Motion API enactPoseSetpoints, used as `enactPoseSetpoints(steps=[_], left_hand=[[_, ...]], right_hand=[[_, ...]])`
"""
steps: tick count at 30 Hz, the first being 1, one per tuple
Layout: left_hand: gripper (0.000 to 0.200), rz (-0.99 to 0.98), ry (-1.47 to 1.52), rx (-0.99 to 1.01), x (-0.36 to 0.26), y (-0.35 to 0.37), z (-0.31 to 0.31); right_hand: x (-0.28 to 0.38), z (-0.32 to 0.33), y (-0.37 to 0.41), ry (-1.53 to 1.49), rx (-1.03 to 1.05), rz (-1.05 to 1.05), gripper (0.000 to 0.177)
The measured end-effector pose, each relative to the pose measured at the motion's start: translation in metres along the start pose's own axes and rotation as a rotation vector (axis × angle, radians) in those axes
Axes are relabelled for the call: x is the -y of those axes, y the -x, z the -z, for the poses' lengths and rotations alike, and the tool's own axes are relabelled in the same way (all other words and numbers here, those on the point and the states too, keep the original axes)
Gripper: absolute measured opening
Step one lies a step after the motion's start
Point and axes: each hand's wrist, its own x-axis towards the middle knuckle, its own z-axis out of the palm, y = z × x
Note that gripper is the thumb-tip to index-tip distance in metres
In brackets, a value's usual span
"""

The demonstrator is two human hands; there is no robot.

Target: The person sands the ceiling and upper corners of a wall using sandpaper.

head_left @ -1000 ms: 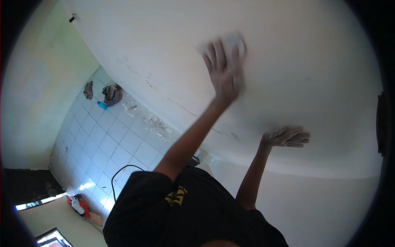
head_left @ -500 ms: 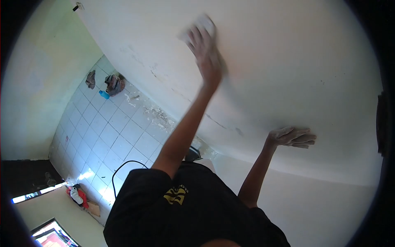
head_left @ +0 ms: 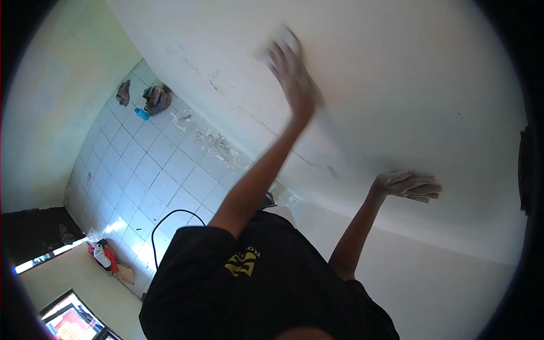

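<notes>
My left hand [head_left: 292,76] presses a pale flat sheet, like sandpaper [head_left: 287,38], against the white wall [head_left: 362,73]. Motion blurs the sheet's edges, and the fingers cover part of it. Lower down and to the right, my right hand [head_left: 409,186] rests on the same wall with its fingers stretched out, holding nothing. Whitish dust coats that hand. Between the arms, a thin crack [head_left: 303,158] and dark smudges mark the wall.
Flaked debris [head_left: 218,144] lies on the tiled floor [head_left: 150,170] along the wall's foot. Farther off are a blue bottle [head_left: 141,114], a bundled bag [head_left: 156,101] and a grey cloth [head_left: 123,93]. A black cable [head_left: 164,218] curves beside my body. A red and white bundle [head_left: 104,256] lies near the doorway.
My left hand, with the sheet, has slid a little down and right in the view. My right hand stays on the wall. The view has shifted slightly, so the floor things sit higher.
</notes>
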Motion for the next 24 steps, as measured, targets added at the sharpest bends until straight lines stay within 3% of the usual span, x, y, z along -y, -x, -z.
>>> enactPoseSetpoints(steps=[1,2,3,4,5,9,11,13,15,17,19,24], left_hand=[[0.054,-0.035,0.164,0.031,0.006,0.051,-0.014],[0.053,0.103,0.341,0.183,0.0,0.106,-0.018],[0.051,0.031,0.359,0.275,-0.001,0.153,-0.012],[0.05,0.141,0.329,0.388,-0.018,0.164,0.005],[0.05,0.152,0.334,0.383,-0.019,0.15,0.002],[0.051,0.158,0.502,-0.033,-0.009,0.025,0.015],[0.051,0.171,0.541,-0.052,0.008,-0.002,0.014],[0.051,0.142,0.445,-0.045,0.007,0.014,0.01],[0.053,0.065,0.332,0.054,0.003,0.091,-0.008],[0.049,0.231,0.294,0.352,-0.023,0.149,0.006],[0.052,0.18,0.391,0.223,-0.026,0.137,0.009],[0.057,0.341,0.523,0.07,-0.024,0.077,0.038]], right_hand=[[-0.004,-0.002,0.002,0.009,0.006,-0.002,0.06],[-0.005,-0.001,0.005,0.021,0.016,-0.003,0.061],[-0.005,0.001,0.008,0.027,0.025,-0.001,0.061],[-0.005,0.001,0.008,0.024,0.021,0.006,0.061],[-0.005,-0.001,0.005,0.016,0.013,0.018,0.061],[0.001,0.002,0.004,0.001,0.031,0.007,0.061],[0.0,0.002,0.004,0.001,0.04,-0.021,0.062],[-0.003,0.004,0.004,-0.001,0.048,-0.02,0.063],[-0.003,0.001,0.003,-0.008,0.049,-0.029,0.063],[-0.001,0.004,0.001,-0.034,0.073,0.004,0.061],[0.0,0.002,0.001,-0.034,0.072,0.002,0.062],[-0.002,0.001,0.002,-0.004,0.065,-0.012,0.063]])
